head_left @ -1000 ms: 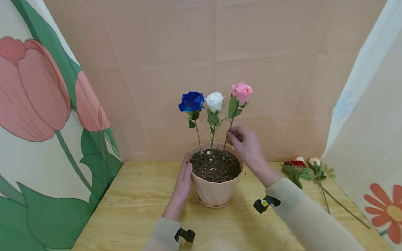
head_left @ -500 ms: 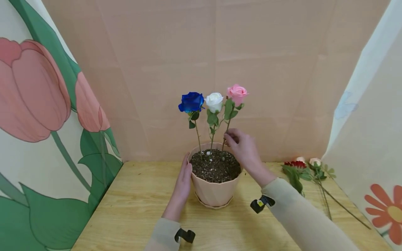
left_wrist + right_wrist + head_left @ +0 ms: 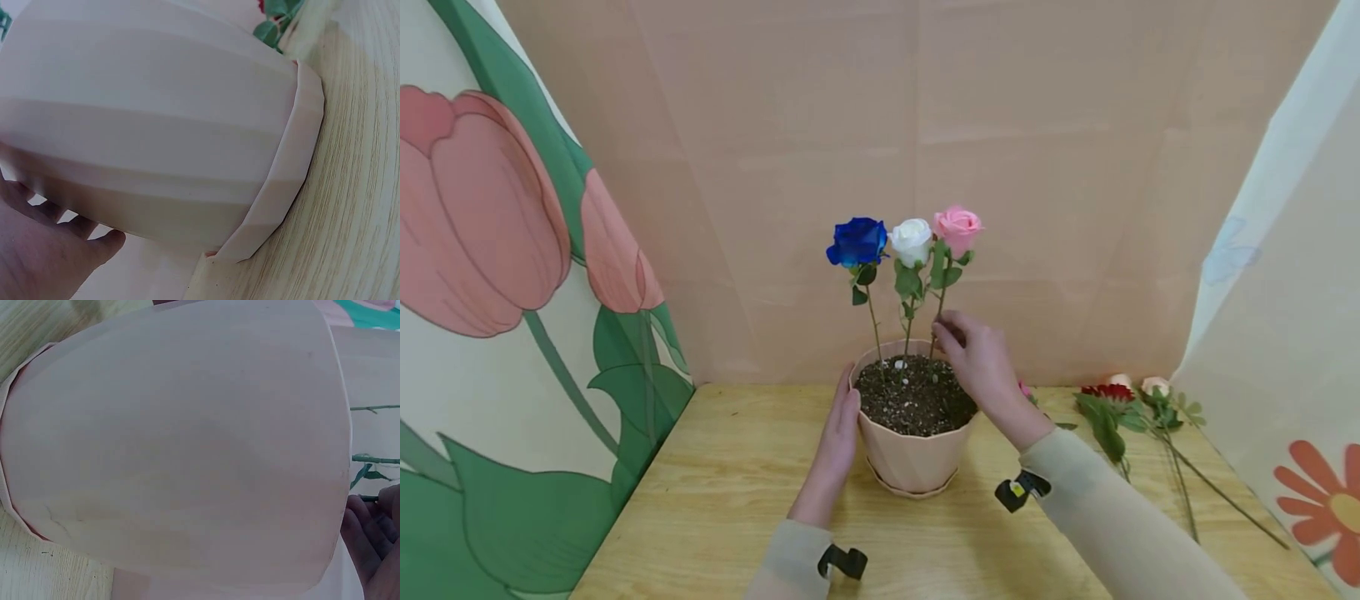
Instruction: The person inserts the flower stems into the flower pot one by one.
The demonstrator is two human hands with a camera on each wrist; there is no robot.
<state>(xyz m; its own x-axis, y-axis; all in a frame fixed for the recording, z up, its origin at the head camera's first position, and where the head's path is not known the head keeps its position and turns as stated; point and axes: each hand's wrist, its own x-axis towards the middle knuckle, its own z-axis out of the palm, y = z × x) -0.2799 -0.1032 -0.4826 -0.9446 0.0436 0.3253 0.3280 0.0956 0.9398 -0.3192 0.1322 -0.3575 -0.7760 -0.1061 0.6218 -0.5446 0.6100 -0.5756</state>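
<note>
The wooden table (image 3: 722,492) is carrying everything here, and near its middle the pink pot (image 3: 913,458) is sitting, filled with dark soil (image 3: 917,408). Over at the right, a red flower (image 3: 1108,392) and some pale flowers (image 3: 1154,385) are lying loose, so that part looks undone to me; a pink bloom (image 3: 1025,389) is peeping out by the wrist, mostly hidden. Inside the pot, the blue rose (image 3: 857,242) and white rose (image 3: 912,242) are standing unsupported, seemingly finished. The pink rose (image 3: 957,229) is standing just right of them, its stem apparently meeting the soil, so I'm judging it nearly done. The right hand (image 3: 985,358) is pinching that stem; the left hand (image 3: 838,425) is resting, fingers extended, against the pot's left side.
</note>
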